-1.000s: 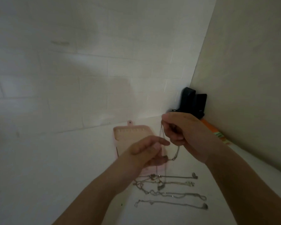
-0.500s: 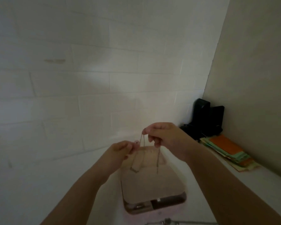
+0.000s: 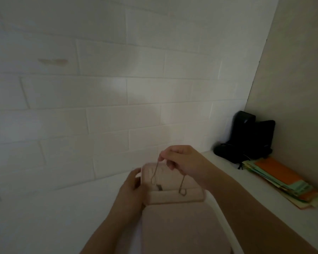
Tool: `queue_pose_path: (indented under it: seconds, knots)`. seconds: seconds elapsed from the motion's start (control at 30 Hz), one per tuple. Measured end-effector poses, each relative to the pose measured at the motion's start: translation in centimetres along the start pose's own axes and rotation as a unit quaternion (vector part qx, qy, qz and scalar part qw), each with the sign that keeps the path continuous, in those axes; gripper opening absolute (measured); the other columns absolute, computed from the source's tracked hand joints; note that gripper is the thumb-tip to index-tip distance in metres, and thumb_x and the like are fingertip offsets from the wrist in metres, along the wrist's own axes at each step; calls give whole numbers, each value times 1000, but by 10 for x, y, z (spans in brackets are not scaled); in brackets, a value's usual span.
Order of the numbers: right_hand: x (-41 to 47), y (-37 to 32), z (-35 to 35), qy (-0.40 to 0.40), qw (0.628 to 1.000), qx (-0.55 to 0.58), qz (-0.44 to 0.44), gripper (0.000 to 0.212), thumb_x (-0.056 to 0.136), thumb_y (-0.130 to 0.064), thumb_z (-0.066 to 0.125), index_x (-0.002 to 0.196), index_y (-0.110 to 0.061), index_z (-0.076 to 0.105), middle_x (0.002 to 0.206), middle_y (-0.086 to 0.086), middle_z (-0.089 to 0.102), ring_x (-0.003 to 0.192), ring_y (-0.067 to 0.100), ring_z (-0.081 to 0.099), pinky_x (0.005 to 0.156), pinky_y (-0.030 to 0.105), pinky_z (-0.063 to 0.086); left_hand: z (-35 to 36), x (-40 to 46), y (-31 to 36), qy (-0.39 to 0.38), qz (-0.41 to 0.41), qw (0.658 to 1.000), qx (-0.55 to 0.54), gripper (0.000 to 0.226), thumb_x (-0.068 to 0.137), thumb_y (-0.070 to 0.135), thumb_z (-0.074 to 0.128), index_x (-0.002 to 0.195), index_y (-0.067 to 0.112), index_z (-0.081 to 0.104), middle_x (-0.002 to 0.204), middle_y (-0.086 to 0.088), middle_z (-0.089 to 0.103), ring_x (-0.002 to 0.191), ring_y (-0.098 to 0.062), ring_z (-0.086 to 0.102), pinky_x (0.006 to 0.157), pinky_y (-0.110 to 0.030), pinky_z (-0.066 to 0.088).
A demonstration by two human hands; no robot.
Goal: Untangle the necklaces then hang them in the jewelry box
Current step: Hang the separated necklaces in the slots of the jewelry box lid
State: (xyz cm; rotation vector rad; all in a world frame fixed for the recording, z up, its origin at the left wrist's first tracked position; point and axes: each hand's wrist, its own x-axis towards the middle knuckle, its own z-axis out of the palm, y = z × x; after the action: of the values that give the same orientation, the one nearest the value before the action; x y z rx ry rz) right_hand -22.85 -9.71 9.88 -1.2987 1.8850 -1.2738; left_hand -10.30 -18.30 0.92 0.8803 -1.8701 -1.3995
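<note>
A dim corner is shown, formed by a white-painted block wall [image 3: 103,99] at the back and a plain beige wall [image 3: 297,74] on the right, with a faint brownish smear on the blocks at upper left. A white tabletop [image 3: 44,217] runs up to both walls. A pink jewelry box [image 3: 174,200] is stood open on this surface, its padded lid raised toward the block wall and its base stretched toward the viewer. A thin necklace [image 3: 182,186] is pinched between the thumb and curled fingers of the right hand [image 3: 184,162] above the lid, and its two strands are hung down in front of the lid's lining; whether it is hooked cannot be told. The lid's left edge is gripped by the left hand [image 3: 131,191]. In the far right corner, dark black devices [image 3: 246,138] are set on the tabletop, and a fanned stack of orange and green papers [image 3: 281,178] is laid just beside them along the beige wall.
</note>
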Motion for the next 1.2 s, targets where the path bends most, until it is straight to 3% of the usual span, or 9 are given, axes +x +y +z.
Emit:
queue_pose_path:
  seconds: [0.1,0.23,0.4,0.53,0.63,0.73,0.87,1.07,1.2]
  knots:
    - [2,-7,-4,-2,1000,22,-19,23,92,-20,52,77,-14,67,64,3,60,43,3,37,39,11,28,-5,1,10,-10,8,992,-127,42,83,-7,48,107,27,52,97,-8,65,74,-15,64,56,-22,51]
    - [5,-16,-5,5,999,-18,-36,22,92,-21,52,81,-13,69,63,2,64,42,-3,45,43,10,34,-10,1,17,-46,73,991,-100,43,80,-1,50,113,27,54,102,1,64,79,-4,63,59,-17,50]
    - [8,-24,0,-23,992,-79,-93,19,92,-23,52,83,-23,69,63,1,67,60,15,53,56,20,42,-10,-3,21,-64,109,990,-58,50,64,19,52,113,30,51,106,10,61,82,6,59,63,-7,45]
    - [8,-16,6,-19,975,-196,-105,20,91,-23,52,81,-19,69,57,-5,63,54,1,53,64,22,45,-11,0,15,-67,130,988,-43,49,64,19,58,109,34,48,105,13,59,83,12,57,66,-7,45]
    - [5,-6,9,-4,954,-281,-103,21,91,-26,51,79,-18,67,53,-11,59,48,-3,50,55,13,36,-11,2,13,-63,137,988,-26,51,69,15,68,112,34,48,106,13,59,85,11,57,66,-7,45]
    - [3,-1,12,27,943,-312,-109,23,90,-26,51,68,-27,59,54,-9,60,60,-1,49,58,9,35,-10,1,13,-31,142,989,-2,40,79,16,68,112,30,50,102,17,60,84,8,57,63,-7,46]
    - [1,1,19,50,949,-293,-107,21,89,-29,51,71,-29,62,53,-10,60,71,2,50,68,26,43,-6,1,14,46,159,986,37,23,83,24,62,104,26,53,91,16,62,78,2,59,60,-12,47]
    - [-8,6,33,89,965,-219,-113,20,92,-29,51,85,-23,69,52,-14,57,63,-9,55,63,1,35,-6,-1,15,95,162,980,62,12,88,26,54,99,22,57,84,11,65,72,-3,58,61,-20,46]
    - [-14,10,44,165,966,-153,-128,16,89,-24,56,82,-23,70,53,-16,57,67,-2,59,66,5,39,-6,-2,17,86,174,980,45,10,91,23,50,97,23,58,84,10,66,70,-6,59,62,-22,47]
